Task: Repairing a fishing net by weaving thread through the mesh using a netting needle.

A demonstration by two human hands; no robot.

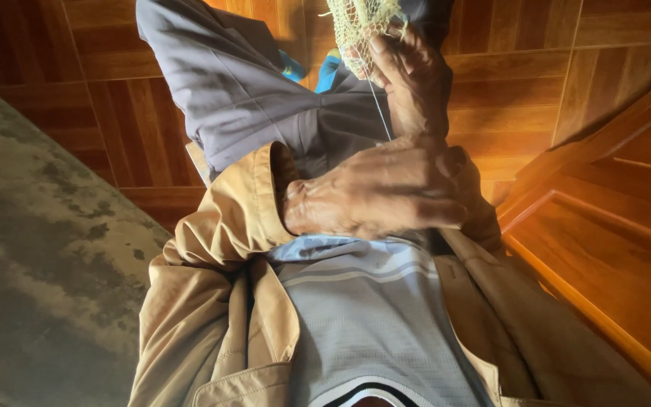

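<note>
Right hand [414, 79] pinches the yellow-green netting [361, 30] at top centre, above the grey-trousered lap. Left hand [374, 192], fingers curled closed, grips a thin thread [380, 113] (taut, running up to the netting) near the striped shirt [371, 301].

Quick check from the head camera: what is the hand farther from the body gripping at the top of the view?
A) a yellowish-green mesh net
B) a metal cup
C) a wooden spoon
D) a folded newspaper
A: the far hand closes its fingers on a yellowish-green mesh net, and a thin thread runs from it down to the near hand at the tan jacket cuff.
</note>
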